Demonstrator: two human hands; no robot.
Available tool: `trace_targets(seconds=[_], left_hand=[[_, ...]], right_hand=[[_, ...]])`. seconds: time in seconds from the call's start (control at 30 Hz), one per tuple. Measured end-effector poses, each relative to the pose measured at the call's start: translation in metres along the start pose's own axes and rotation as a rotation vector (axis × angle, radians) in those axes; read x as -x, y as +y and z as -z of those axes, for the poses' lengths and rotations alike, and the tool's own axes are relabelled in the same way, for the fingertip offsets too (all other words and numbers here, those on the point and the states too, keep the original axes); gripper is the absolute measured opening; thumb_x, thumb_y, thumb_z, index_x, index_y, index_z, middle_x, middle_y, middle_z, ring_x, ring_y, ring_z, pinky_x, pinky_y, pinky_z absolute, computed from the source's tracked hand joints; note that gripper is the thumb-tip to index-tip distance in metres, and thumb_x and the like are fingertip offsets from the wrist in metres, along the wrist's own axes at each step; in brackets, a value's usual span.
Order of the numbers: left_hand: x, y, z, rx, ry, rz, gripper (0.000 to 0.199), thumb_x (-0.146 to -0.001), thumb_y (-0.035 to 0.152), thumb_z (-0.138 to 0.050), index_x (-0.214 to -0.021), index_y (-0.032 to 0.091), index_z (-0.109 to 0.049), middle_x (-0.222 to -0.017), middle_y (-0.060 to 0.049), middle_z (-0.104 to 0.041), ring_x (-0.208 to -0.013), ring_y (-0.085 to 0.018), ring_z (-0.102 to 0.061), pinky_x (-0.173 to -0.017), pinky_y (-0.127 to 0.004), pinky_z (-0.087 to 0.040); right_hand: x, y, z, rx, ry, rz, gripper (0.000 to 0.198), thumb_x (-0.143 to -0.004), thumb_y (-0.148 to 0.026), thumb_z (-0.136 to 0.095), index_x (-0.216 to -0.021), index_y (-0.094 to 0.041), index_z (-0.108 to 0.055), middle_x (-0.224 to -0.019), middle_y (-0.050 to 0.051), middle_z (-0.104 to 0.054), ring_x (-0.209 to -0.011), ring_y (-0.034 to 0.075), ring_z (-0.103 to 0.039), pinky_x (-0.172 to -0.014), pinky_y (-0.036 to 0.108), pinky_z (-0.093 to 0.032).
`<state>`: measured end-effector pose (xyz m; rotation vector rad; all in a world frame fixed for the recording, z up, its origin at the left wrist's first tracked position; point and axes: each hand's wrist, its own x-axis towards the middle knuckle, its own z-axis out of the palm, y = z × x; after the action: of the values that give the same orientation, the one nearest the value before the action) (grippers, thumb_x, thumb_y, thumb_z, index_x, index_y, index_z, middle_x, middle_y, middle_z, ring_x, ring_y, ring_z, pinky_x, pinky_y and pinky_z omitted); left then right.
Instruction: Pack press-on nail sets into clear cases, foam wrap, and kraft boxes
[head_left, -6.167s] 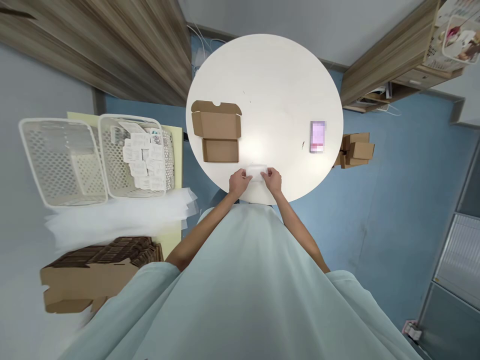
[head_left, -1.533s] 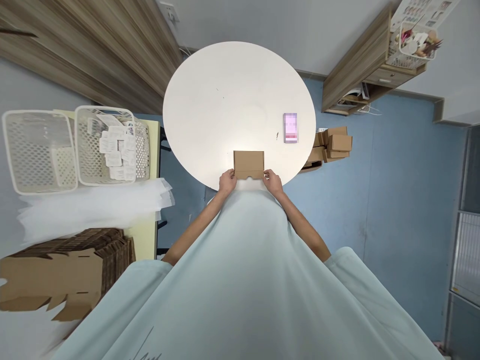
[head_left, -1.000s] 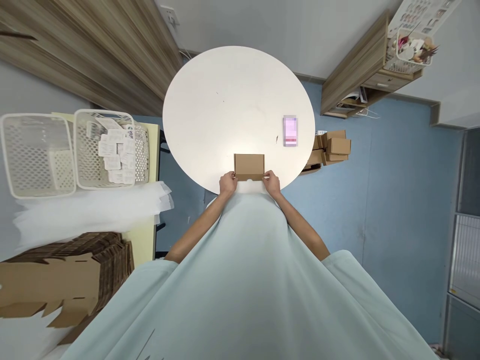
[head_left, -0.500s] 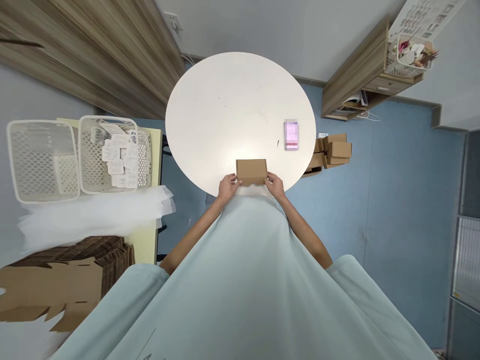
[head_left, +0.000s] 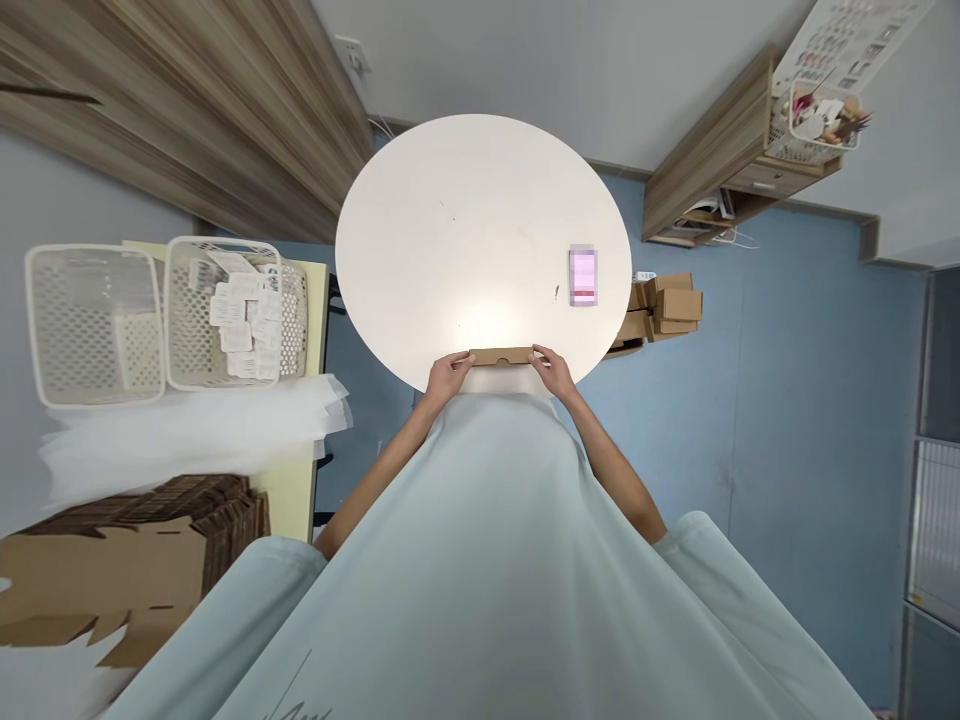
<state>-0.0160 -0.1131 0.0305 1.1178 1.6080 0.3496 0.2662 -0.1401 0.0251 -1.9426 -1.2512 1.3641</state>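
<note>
A small brown cardboard box (head_left: 501, 356) is held at the near edge of the round white table (head_left: 480, 190). Its narrow side, with a half-round notch, faces me, and its broad face is out of sight. My left hand (head_left: 448, 376) grips the box's left end between thumb and fingers. At the right end, my right hand (head_left: 553, 371) pinches the box in the same way. Farther right on the tabletop lies a phone-like thing (head_left: 583, 277) with a blurred pink screen.
To the left, a yellow table (head_left: 289, 505) bears white baskets (head_left: 223, 385), white sheets (head_left: 187, 430) and stacked flat cardboard (head_left: 105, 570). Several cardboard boxes (head_left: 679, 303) sit low, right of the round table. A wooden cabinet (head_left: 712, 150) stands at the far right.
The box has been tilted, so its broad face no longer shows and its notched narrow side does. Both hands have kept hold of its ends. The view has shifted slightly.
</note>
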Motion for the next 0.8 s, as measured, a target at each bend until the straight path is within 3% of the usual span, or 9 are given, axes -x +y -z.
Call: trace_targets(seconds=[0.17, 0.33, 0.8], left_hand=[[0.000, -0.007, -0.004, 0.110, 0.013, -0.077, 0.053, -0.103, 0.050, -0.071, -0.145, 0.017, -0.074, -0.156, -0.016, -0.071, -0.135, -0.033, -0.074, -0.118, -0.045, -0.057], [-0.003, -0.012, -0.009, 0.108, 0.027, -0.098, 0.052, -0.102, 0.053, -0.072, -0.141, 0.017, -0.074, -0.153, -0.017, -0.073, -0.135, -0.034, -0.074, -0.116, -0.046, -0.060], [-0.009, -0.013, -0.009, 0.052, 0.063, -0.143, 0.027, -0.098, 0.038, -0.070, -0.121, 0.023, -0.074, -0.138, -0.011, -0.079, -0.119, -0.030, -0.078, -0.102, -0.042, -0.063]], right_hand=[[0.000, 0.004, -0.002, -0.010, -0.050, 0.027, 0.055, -0.107, -0.050, -0.061, -0.156, -0.024, -0.067, -0.166, 0.012, -0.063, -0.128, 0.026, -0.073, -0.107, 0.042, -0.064], [-0.003, 0.012, -0.007, 0.014, -0.047, 0.055, 0.056, -0.108, -0.046, -0.057, -0.158, -0.023, -0.064, -0.167, 0.012, -0.062, -0.122, 0.024, -0.072, -0.103, 0.038, -0.063], [-0.015, 0.034, -0.017, -0.097, 0.026, 0.169, 0.066, -0.100, -0.074, -0.060, -0.141, -0.024, -0.077, -0.148, 0.014, -0.071, -0.113, 0.026, -0.071, -0.101, 0.042, -0.061]])
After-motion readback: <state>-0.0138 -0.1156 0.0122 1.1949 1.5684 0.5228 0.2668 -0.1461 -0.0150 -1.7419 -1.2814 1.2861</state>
